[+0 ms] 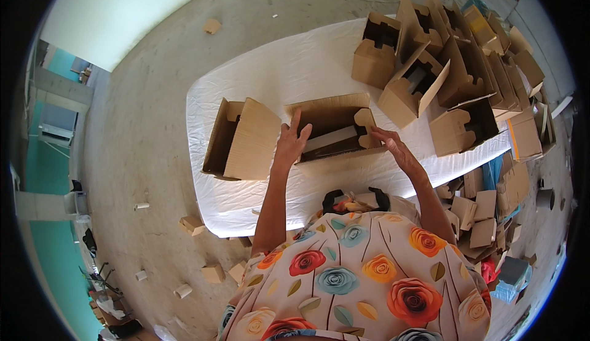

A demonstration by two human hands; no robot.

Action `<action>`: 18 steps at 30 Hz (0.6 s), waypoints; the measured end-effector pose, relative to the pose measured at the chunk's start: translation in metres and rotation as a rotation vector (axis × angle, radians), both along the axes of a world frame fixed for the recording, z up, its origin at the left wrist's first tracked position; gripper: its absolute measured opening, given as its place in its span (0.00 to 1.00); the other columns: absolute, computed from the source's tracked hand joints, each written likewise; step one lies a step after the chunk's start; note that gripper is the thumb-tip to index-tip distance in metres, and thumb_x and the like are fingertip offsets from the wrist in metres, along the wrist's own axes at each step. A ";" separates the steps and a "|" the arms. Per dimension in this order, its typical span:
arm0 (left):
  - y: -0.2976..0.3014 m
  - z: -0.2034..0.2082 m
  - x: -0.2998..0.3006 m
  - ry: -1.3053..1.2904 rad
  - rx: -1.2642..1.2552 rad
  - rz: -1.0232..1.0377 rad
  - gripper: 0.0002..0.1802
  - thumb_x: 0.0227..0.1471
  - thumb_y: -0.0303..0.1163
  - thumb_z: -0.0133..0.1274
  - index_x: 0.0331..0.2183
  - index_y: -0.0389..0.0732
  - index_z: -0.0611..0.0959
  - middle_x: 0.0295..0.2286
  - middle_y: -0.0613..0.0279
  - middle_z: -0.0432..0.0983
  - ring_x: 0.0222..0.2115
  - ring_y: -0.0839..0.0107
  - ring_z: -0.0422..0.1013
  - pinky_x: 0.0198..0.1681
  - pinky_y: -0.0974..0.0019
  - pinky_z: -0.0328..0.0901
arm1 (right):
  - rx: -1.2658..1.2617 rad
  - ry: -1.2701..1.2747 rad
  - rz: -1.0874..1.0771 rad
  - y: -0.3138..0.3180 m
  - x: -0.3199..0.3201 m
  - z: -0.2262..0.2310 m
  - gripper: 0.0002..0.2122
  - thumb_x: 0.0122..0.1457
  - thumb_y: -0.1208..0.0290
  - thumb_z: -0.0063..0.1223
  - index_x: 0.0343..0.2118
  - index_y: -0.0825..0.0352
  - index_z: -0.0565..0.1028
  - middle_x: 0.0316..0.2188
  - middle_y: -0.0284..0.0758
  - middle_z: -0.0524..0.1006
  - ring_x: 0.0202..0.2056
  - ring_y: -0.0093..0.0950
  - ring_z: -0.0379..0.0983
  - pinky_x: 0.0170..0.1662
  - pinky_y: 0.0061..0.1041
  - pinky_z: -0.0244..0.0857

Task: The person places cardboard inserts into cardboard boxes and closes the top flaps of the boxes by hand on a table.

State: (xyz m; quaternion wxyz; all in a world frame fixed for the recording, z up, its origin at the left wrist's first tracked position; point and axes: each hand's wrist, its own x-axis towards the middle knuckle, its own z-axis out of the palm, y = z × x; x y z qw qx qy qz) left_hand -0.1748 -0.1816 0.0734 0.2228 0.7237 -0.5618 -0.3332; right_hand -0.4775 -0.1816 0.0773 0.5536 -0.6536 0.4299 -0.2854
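An open brown cardboard box stands on the white-covered table in front of me, between my two hands. Inside it lies a pale flat strip, with dark shadow around it. My left hand is at the box's left end, its fingers spread and pointing up and away. At the right end, beside a notched flap, my right hand has its fingers stretched toward the rim; whether they press on it I cannot tell. A second open cardboard box stands just left of my left hand.
Several open cardboard boxes crowd the right side of the white-covered table. Cardboard pieces are heaped below its right edge. On the concrete floor lie a small carton and short tubes.
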 end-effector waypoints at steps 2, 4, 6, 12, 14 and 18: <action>0.007 -0.002 -0.005 -0.002 -0.049 -0.042 0.34 0.49 0.52 0.43 0.56 0.57 0.56 0.38 0.38 0.62 0.38 0.44 0.64 0.43 0.54 0.59 | -0.056 0.047 0.027 0.003 -0.004 -0.004 0.26 0.53 0.54 0.44 0.52 0.64 0.63 0.54 0.38 0.58 0.55 0.34 0.51 0.57 0.30 0.45; 0.015 -0.005 -0.013 -0.031 -0.160 -0.094 0.31 0.52 0.49 0.42 0.56 0.55 0.56 0.36 0.41 0.63 0.37 0.47 0.65 0.43 0.55 0.59 | -0.233 0.195 0.059 0.003 -0.005 -0.023 0.24 0.50 0.58 0.50 0.51 0.60 0.65 0.54 0.35 0.60 0.53 0.32 0.55 0.54 0.28 0.52; 0.013 -0.045 -0.010 0.336 -0.233 -0.186 0.29 0.55 0.43 0.40 0.57 0.50 0.54 0.32 0.62 0.64 0.33 0.64 0.67 0.37 0.62 0.63 | -0.158 0.189 0.020 0.007 0.000 -0.029 0.26 0.47 0.62 0.54 0.50 0.64 0.65 0.51 0.37 0.63 0.50 0.33 0.57 0.51 0.28 0.55; 0.023 -0.047 -0.002 0.645 -0.163 0.379 0.22 0.54 0.31 0.42 0.50 0.41 0.63 0.32 0.62 0.66 0.25 0.73 0.67 0.23 0.73 0.65 | -0.129 0.250 -0.127 0.012 0.011 -0.037 0.20 0.44 0.69 0.57 0.42 0.68 0.68 0.38 0.38 0.69 0.39 0.32 0.62 0.41 0.27 0.61; 0.019 -0.036 -0.003 0.648 -0.332 0.507 0.18 0.53 0.31 0.42 0.46 0.39 0.67 0.32 0.61 0.67 0.25 0.73 0.67 0.24 0.73 0.64 | -0.198 0.268 -0.177 0.008 0.013 -0.045 0.19 0.44 0.69 0.57 0.40 0.68 0.68 0.36 0.38 0.68 0.38 0.33 0.62 0.40 0.28 0.61; 0.009 -0.068 0.024 0.185 -0.635 0.318 0.11 0.53 0.31 0.42 0.37 0.37 0.74 0.31 0.59 0.67 0.26 0.71 0.68 0.27 0.72 0.64 | -0.337 0.263 -0.266 0.003 0.023 -0.057 0.21 0.46 0.67 0.56 0.42 0.69 0.66 0.37 0.41 0.66 0.39 0.34 0.61 0.42 0.30 0.60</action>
